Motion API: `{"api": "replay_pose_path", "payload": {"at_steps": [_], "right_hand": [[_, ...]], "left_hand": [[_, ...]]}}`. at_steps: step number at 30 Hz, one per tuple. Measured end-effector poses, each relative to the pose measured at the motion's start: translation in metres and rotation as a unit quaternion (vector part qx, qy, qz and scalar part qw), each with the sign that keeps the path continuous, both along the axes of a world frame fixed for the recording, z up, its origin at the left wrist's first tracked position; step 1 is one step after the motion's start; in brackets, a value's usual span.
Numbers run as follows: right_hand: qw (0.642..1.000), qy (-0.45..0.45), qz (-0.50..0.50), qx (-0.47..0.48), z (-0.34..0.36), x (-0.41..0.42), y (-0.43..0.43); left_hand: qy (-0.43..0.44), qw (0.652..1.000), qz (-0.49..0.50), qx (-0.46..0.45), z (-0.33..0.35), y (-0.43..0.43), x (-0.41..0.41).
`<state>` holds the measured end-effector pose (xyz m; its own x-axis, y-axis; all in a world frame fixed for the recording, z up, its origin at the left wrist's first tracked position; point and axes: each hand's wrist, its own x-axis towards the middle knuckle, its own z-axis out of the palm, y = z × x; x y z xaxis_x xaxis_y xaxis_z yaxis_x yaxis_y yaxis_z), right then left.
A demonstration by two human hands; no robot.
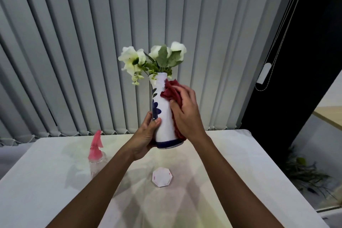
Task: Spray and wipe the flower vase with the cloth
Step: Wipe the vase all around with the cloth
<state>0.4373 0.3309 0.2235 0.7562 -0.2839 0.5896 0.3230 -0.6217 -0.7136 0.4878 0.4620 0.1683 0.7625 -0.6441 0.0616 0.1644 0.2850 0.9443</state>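
Observation:
A white vase point(163, 114) with blue flower prints and a blue base band is held up above the table, white flowers point(153, 57) and green leaves standing in its mouth. My left hand point(146, 135) grips its lower left side, thumb across the front. My right hand point(187, 111) presses a dark red cloth point(171, 90) against the vase's right side, from the neck down towards the base. A clear spray bottle point(96, 155) with a pink trigger head stands on the table to the left, partly behind my left forearm.
A white octagonal coaster point(162, 177) lies on the white table point(240, 163) below the vase. Grey vertical blinds point(92, 42) hang behind the table. On the right are a dark window edge with blind cords and, on the floor, a plant point(303, 174).

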Motion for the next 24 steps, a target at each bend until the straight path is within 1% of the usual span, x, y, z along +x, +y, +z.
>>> {"api": "replay_pose_path", "payload": {"at_steps": [2,4,6,10,15,18,22,24], "right_hand": [[1.000,0.008,0.003,-0.016,-0.008,-0.003,-0.001],[0.998,0.017,0.030,-0.059,-0.024,-0.010,0.001],[0.995,0.025,0.045,-0.090,-0.042,-0.018,0.003],[0.994,-0.015,-0.004,-0.110,-0.054,-0.022,0.010],[0.993,-0.035,-0.033,-0.112,-0.028,-0.004,0.010],[0.996,-0.028,-0.017,-0.078,-0.018,0.003,0.009],[0.999,-0.012,0.035,0.028,-0.029,0.005,0.011],[0.998,-0.009,0.044,0.052,-0.041,-0.001,0.016]], "left_hand": [[0.013,1.000,0.018,-0.009,-0.003,-0.002,0.001],[0.016,0.999,0.037,-0.018,-0.004,-0.003,0.002],[0.001,0.999,0.046,-0.018,-0.005,-0.001,0.004],[-0.046,0.998,0.035,0.008,-0.004,0.004,0.009],[-0.067,0.997,0.035,0.024,0.004,0.004,0.009],[-0.072,0.996,0.054,0.018,0.006,0.004,0.008],[-0.079,0.993,0.083,-0.002,0.007,0.004,0.009],[-0.074,0.993,0.092,-0.001,0.005,0.006,0.011]]}}
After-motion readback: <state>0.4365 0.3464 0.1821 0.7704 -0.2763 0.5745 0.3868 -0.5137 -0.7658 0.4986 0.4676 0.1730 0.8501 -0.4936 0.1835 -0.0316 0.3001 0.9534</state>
